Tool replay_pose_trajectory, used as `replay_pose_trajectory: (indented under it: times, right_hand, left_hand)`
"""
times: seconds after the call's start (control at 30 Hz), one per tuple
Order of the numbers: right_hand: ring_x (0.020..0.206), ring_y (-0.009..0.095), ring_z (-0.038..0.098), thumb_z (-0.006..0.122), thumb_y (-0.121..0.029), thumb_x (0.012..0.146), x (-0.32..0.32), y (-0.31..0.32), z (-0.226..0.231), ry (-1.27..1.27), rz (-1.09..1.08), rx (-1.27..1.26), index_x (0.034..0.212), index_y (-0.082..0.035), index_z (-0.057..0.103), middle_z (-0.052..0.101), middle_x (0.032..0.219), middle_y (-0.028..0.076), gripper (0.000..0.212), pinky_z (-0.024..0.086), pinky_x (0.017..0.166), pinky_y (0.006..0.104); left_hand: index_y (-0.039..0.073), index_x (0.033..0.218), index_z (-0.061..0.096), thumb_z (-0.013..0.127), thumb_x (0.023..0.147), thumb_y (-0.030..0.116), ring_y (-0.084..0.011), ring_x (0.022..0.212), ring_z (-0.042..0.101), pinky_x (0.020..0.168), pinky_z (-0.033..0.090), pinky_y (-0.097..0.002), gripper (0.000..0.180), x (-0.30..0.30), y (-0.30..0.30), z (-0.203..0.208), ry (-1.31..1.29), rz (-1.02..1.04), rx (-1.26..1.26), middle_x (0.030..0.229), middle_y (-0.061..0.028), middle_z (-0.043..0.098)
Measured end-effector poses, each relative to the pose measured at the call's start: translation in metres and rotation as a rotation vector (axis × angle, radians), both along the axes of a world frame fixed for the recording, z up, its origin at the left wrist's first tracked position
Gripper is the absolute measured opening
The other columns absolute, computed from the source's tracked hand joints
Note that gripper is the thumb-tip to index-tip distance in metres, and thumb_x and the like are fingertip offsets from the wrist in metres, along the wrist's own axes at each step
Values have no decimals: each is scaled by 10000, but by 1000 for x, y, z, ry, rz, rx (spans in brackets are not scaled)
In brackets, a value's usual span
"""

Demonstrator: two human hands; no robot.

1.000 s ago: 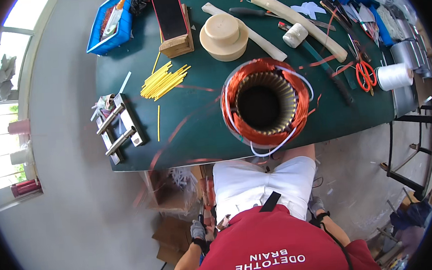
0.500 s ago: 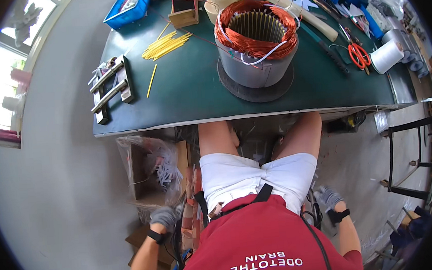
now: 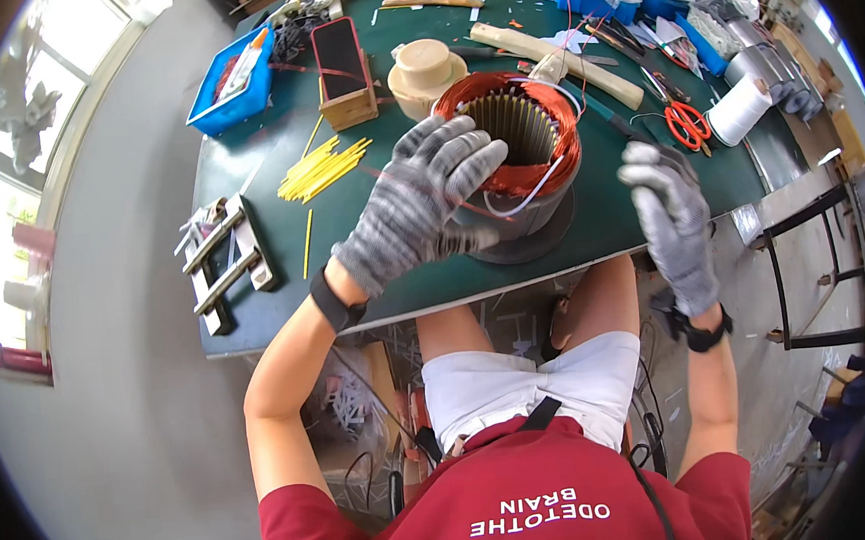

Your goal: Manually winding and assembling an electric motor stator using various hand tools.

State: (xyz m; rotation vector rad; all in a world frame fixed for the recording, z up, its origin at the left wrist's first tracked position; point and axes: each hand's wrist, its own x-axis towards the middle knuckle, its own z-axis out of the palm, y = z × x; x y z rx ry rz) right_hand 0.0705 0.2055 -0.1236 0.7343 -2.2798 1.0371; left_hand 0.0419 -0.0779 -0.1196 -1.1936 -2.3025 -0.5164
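Observation:
A motor stator (image 3: 519,149) with copper windings and a grey metal shell stands upright on a dark round base on the green table (image 3: 283,280). My left hand (image 3: 418,206), in a grey knit glove, is raised in front of its left side with fingers spread, holding nothing. My right hand (image 3: 670,218), also gloved, hovers to the right of the stator over the table's front edge, fingers loosely apart and empty. Thin loose wires trail from the windings toward my left hand.
Yellow sticks (image 3: 325,167) lie left of the stator. A metal clamp frame (image 3: 226,259) sits at the table's left edge. Behind are a wooden box (image 3: 343,61), a beige round form (image 3: 426,70), a blue tray (image 3: 234,78), red-handled scissors (image 3: 685,122) and a white thread spool (image 3: 739,108).
Both gloved hands have come up from below the table to either side of the stator. The view has tilted so the table sits lower in the picture.

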Motion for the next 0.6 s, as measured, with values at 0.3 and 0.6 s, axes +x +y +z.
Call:
replay_pose_trajectory:
  times: [0.3,0.6]
  right_hand:
    - [1209,243,390,652,-52,694,-61,-42,-28,-113,312,-116,802,-90,604,555,1115,63,124,299,1012,367]
    - [1071,230,466,581,-53,788,-71,-51,-43,-182,380,-448,768,-62,580,571,1009,67,22,334,945,340]
  left_hand:
    - [121,924,636,734,672,315,-259,803,554,1059,191,-463,332,-36,2,-12,-158,-121,98,743,-63,570]
    - [143,1036,613,700,675,269,-278,999,507,1037,223,-480,392,-13,18,-18,-14,36,140,950,-79,550]
